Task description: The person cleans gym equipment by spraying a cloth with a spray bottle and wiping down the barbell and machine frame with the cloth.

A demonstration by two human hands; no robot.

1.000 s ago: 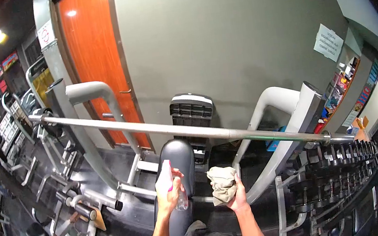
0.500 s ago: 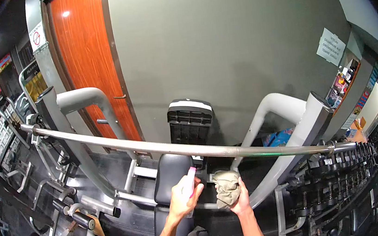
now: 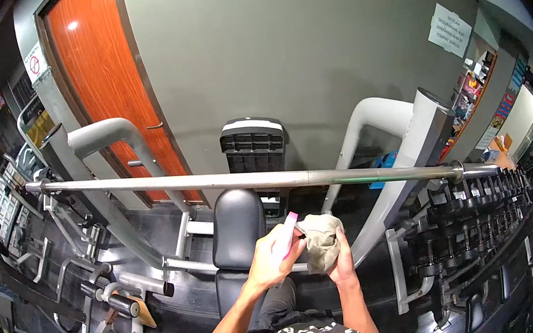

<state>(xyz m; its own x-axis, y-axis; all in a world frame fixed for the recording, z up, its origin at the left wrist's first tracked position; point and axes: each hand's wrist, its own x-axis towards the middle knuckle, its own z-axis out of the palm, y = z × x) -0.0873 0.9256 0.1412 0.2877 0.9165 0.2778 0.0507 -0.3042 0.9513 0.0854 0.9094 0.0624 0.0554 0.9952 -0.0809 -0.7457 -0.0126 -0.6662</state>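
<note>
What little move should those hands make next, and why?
Probably a gentle squeeze of the spray bottle toward the crumpled cloth: the left hand grips the bottle with its pink tip close to the cloth, which the right hand holds.

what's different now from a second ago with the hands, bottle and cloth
The left hand has carried the spray bottle rightward, closing the gap to the crumpled cloth in the right hand. Nothing was let go; whether the left fingers touch the cloth is unclear. The barbell and black bench stayed put.
</note>
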